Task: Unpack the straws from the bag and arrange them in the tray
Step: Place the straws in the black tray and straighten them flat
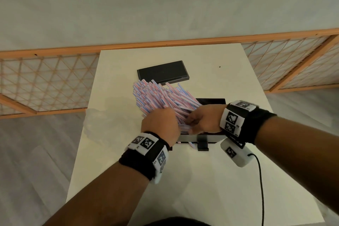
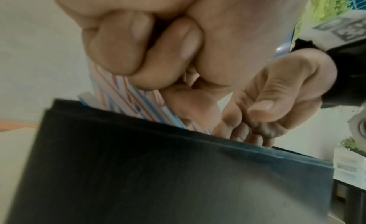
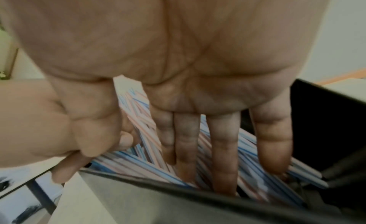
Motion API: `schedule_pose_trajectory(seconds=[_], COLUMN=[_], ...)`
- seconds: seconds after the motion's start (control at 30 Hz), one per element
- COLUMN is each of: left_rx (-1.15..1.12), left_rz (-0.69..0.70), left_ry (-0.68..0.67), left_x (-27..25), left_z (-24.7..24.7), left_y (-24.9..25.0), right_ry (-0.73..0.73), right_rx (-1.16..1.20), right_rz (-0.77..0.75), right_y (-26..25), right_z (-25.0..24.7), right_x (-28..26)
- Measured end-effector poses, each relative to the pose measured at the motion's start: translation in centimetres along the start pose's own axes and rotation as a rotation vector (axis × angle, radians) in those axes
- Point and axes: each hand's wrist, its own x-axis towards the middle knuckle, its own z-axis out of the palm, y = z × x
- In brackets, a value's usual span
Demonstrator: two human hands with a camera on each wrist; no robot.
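Straws (image 1: 161,100) out of bag, fanned loose, lower ends in tray (image 1: 211,101), tops leaning away over bench (image 1: 201,180). No bag visible. Left hand (image 1: 160,124) clenched round bundle; right hand (image 1: 203,120) fingers (image 3: 223,149) straight, pressing straws into tray. Left to do: lay flat, tidy.

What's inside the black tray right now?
Striped straws fan out of the black tray, with right hand fingers among them. Both hands hide its floor.
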Motion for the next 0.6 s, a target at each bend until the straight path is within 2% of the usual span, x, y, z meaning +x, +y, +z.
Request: schedule_pose_trajectory(seconds=[0.17, 0.3, 0.4, 0.6], left_rx=[0.022, -0.065, -0.134, -0.375], left_rz=[0.021, 0.003, 0.029, 0.15], left_ry=[-0.042, -0.025, 0.073, 0.446], left_x=[0.4, 0.8, 0.7, -0.5], left_z=[-0.8, -1.3, -1.7, -4.1], left_y=[1.0, 0.9, 0.4, -1.4], right_ry=[-0.042, 0.046, 0.185, 0.396], right_rx=[-0.058, 0.019, 0.1, 0.196], right_rz=[0.015, -0.011, -0.053, -0.178], right_y=[-0.3, -0.3, -0.2, -0.6], right_z=[-0.1, 0.1, 0.5, 1.2], right_x=[0.5, 0.9, 1.1, 1.3])
